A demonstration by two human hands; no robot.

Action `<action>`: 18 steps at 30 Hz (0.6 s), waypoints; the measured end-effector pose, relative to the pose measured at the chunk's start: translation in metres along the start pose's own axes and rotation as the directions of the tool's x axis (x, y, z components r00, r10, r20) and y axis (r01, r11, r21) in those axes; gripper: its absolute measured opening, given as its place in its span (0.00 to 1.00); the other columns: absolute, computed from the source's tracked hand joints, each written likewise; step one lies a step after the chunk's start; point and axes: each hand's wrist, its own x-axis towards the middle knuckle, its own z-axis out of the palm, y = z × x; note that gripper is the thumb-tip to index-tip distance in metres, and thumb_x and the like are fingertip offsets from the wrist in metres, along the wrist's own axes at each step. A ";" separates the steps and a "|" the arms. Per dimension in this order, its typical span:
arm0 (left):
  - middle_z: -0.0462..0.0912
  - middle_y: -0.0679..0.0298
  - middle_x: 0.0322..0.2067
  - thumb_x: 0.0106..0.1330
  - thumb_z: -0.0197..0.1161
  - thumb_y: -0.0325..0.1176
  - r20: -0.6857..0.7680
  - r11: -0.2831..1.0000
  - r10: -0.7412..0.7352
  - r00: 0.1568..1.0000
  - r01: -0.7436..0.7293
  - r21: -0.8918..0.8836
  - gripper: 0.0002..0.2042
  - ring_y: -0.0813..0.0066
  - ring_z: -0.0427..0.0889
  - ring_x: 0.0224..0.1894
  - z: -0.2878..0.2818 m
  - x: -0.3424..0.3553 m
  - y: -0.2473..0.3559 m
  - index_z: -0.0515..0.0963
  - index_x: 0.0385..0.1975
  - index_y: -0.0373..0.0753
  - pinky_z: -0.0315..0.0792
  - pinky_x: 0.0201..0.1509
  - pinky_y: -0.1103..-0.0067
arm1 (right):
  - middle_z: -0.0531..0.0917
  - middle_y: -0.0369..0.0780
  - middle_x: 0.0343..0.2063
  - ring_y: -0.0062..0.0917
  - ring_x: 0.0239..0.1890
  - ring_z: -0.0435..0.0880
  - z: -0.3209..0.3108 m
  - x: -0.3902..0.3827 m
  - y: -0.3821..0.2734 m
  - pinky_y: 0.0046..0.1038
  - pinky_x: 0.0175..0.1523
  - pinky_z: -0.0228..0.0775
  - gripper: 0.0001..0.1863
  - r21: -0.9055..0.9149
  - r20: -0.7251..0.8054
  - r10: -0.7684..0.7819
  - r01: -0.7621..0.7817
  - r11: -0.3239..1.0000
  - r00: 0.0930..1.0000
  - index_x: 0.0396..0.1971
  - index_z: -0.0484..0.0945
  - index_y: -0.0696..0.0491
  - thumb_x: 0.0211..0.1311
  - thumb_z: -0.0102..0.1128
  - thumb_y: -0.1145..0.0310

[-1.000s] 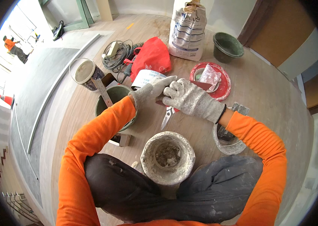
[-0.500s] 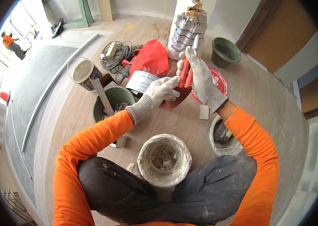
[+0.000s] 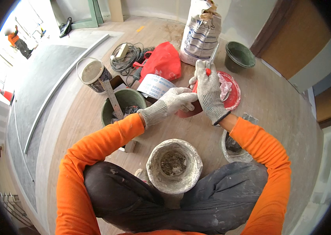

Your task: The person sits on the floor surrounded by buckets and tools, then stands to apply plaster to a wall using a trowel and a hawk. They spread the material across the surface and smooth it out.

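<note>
My left hand (image 3: pixel 174 101) wears a pale knitted glove and pinches the edge of a sandpaper sheet (image 3: pixel 155 87). The sheet's white printed back curves up to the left of the hand. Its dark red grit side shows below the fingers. Close against it, my gloved right hand (image 3: pixel 209 88) is wrapped round a red-handled tool with a pointed silver blade (image 3: pixel 213 55). That blade points up and away from me. Most of the handle is hidden by the fingers. Between my legs stands a plaster-crusted bucket (image 3: pixel 153 166).
Around me are a green bucket (image 3: pixel 106 113) with a ruler, a paint pail (image 3: pixel 99 80), a red bag (image 3: pixel 163 62), coiled cable (image 3: pixel 124 58), a paper sack (image 3: pixel 198 43), a dark green tub (image 3: pixel 240 56), a red lid (image 3: pixel 234 98) and a bowl (image 3: pixel 238 156). Another person (image 3: pixel 18 43) stands far left.
My right hand has turned and lowered slightly, covering more of the red handle. The left hand still pinches the sandpaper. The whole view has shifted a little.
</note>
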 end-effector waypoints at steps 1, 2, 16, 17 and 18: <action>0.86 0.62 0.40 0.74 0.60 0.46 0.017 1.000 -0.004 1.000 0.004 0.001 0.22 0.78 0.86 0.44 -0.001 0.002 -0.003 0.77 0.56 0.33 0.78 0.51 0.77 | 0.78 0.35 0.18 0.19 0.15 0.76 0.002 0.000 0.001 0.24 0.20 0.69 0.18 0.033 0.009 -0.006 0.006 0.999 1.000 0.43 0.72 0.52 0.77 0.56 0.50; 0.87 0.56 0.35 0.68 0.67 0.46 -0.038 0.992 0.070 0.997 -0.073 -0.102 0.23 0.71 0.87 0.38 0.002 0.004 -0.007 0.80 0.46 0.28 0.81 0.45 0.75 | 0.78 0.35 0.18 0.19 0.15 0.76 0.003 -0.001 0.002 0.24 0.20 0.69 0.18 0.067 0.018 -0.012 0.011 0.998 1.000 0.43 0.72 0.52 0.77 0.56 0.51; 0.85 0.62 0.35 0.61 0.64 0.25 -0.021 0.984 0.178 0.984 -0.178 0.000 0.11 0.77 0.85 0.36 0.012 -0.010 -0.032 0.82 0.44 0.33 0.81 0.44 0.76 | 0.76 0.31 0.26 0.22 0.28 0.80 -0.037 0.034 -0.032 0.28 0.36 0.78 0.15 0.378 0.191 0.106 -0.173 0.910 0.976 0.36 0.72 0.48 0.76 0.57 0.52; 0.85 0.62 0.35 0.62 0.63 0.25 -0.068 0.980 0.199 0.978 -0.200 -0.009 0.11 0.76 0.85 0.35 0.007 -0.010 -0.030 0.81 0.43 0.32 0.81 0.43 0.76 | 0.76 0.31 0.27 0.22 0.30 0.80 -0.041 0.036 -0.034 0.28 0.37 0.78 0.14 0.337 0.188 0.113 -0.172 0.926 0.976 0.36 0.73 0.48 0.76 0.58 0.53; 0.84 0.62 0.35 0.63 0.62 0.25 -0.116 0.975 0.219 0.969 -0.223 -0.017 0.10 0.76 0.85 0.34 0.000 -0.010 -0.028 0.81 0.43 0.32 0.81 0.42 0.76 | 0.77 0.32 0.29 0.21 0.31 0.81 -0.051 0.044 -0.025 0.27 0.38 0.78 0.13 0.243 0.234 0.115 -0.172 0.955 0.966 0.38 0.75 0.49 0.75 0.60 0.55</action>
